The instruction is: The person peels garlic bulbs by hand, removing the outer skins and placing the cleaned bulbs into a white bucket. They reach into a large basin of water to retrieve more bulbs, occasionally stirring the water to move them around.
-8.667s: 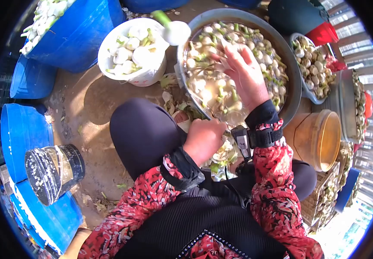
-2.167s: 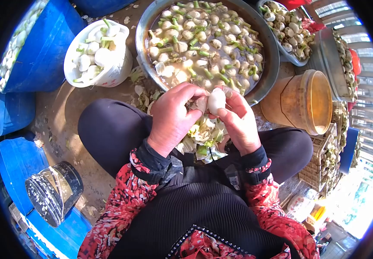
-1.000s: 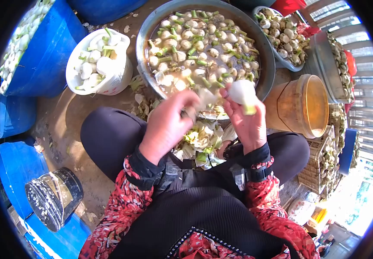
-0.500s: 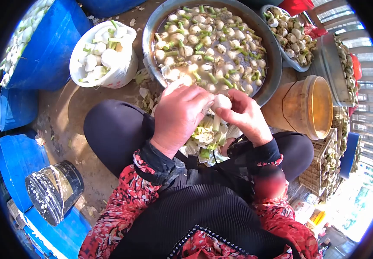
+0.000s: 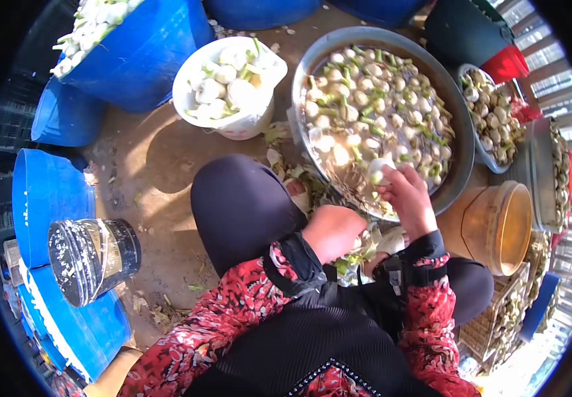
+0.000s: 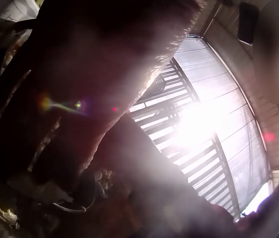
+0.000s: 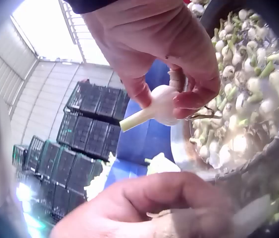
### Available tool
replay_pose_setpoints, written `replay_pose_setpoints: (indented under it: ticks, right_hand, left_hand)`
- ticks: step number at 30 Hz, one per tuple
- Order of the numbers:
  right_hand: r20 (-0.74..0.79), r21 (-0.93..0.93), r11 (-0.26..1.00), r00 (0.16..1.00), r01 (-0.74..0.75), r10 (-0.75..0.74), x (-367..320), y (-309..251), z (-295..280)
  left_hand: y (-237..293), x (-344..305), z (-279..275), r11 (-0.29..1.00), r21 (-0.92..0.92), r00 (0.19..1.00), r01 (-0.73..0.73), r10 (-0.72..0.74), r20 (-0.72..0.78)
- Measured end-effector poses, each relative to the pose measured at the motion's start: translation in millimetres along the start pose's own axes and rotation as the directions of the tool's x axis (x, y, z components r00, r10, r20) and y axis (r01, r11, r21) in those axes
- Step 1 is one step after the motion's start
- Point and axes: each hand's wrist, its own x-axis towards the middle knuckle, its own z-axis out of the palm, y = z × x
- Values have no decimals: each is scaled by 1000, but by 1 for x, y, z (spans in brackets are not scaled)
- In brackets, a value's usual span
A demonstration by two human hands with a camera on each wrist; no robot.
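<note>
- Over the near part of the wide metal basin (image 5: 466, 142), head view: white bulb (image 5: 377, 171), held up in the right hand (image 5: 410, 202).
- Right hand: extended forward, pinching the bulb between thumb and fingertips; pale stem (image 7: 137, 119) slanting downward in the right wrist view.
- Left hand (image 5: 334, 231): nearer the body, back uppermost, beside the peelings (image 5: 349, 264); fingers curled in the right wrist view; whether they grasp anything cannot be told, left wrist view being dark and glaring.
- Edges: basin rim close by the right hand; amber bucket (image 5: 481, 225) just right of the basin; left knee (image 5: 236, 192) near the left hand.
- Room: brown floor (image 5: 160, 245) between left knee and speckled black bucket (image 5: 77, 264); white bucket (image 5: 239, 129) of bulbs standing forward, left of the basin.
</note>
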Motion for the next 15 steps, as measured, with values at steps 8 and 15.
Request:
replay_pose_setpoints:
  ticks: [8,15]
  right_hand:
    - [276,28,952,913,305,-301,33,-58,54]
    - [180,-751,545,909,373,-375,110,61,-40]
  left_hand:
    - [-6,1,-8,995,-94,980,43,-61,-190]
    - [-3,6,-5,991,-112,995,71,-78,-59]
